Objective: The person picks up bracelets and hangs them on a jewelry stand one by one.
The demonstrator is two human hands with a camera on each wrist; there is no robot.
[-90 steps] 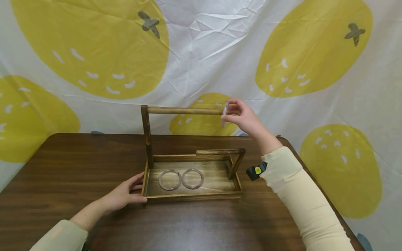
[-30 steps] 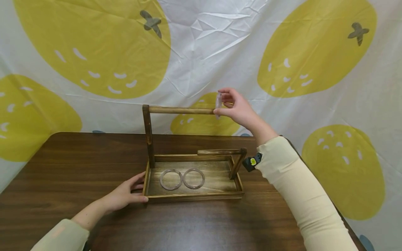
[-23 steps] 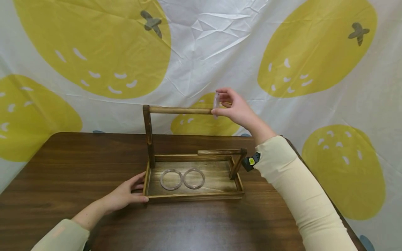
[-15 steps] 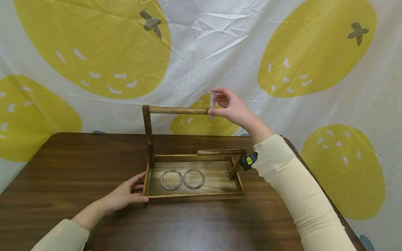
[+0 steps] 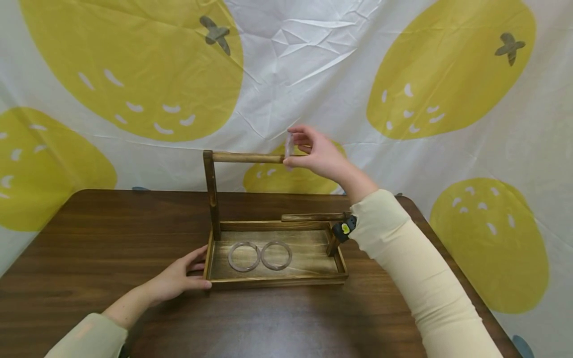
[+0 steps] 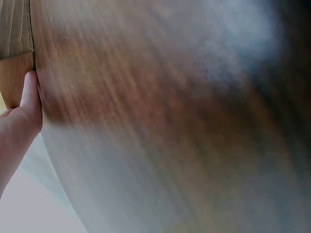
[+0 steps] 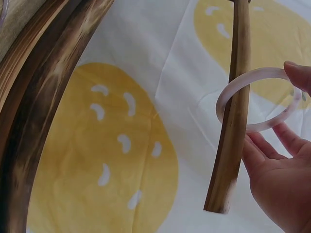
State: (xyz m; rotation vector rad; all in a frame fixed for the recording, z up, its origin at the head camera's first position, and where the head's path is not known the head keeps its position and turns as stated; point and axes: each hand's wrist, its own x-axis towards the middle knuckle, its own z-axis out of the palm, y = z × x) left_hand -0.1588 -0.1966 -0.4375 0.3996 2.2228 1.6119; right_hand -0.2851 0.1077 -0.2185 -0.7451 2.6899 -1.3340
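My right hand (image 5: 320,156) pinches a pale, translucent bangle (image 5: 289,144) between thumb and fingertips. In the right wrist view the upper wooden bar (image 7: 238,97) passes through the bangle (image 7: 226,99), and the bar's cut end juts out past it. This bar belongs to a wooden jewelry stand with a tray base (image 5: 277,281). At the tray's left end my left hand (image 5: 172,281) holds it, thumb on the front corner and fingers along the side. Two more bangles, a left one (image 5: 243,269) and a right one (image 5: 275,268), lie side by side in the tray.
A shorter, lower bar (image 5: 311,217) extends leftward from the stand's right post, under my right forearm. The stand is on a dark wooden table (image 5: 134,223). Behind the table hangs a white cloth (image 5: 277,99) printed with big yellow fruit.
My right hand has carried the bangle leftward along the upper bar, from near its free right end to farther in. The left hand, the stand and the two lying bangles keep their places.
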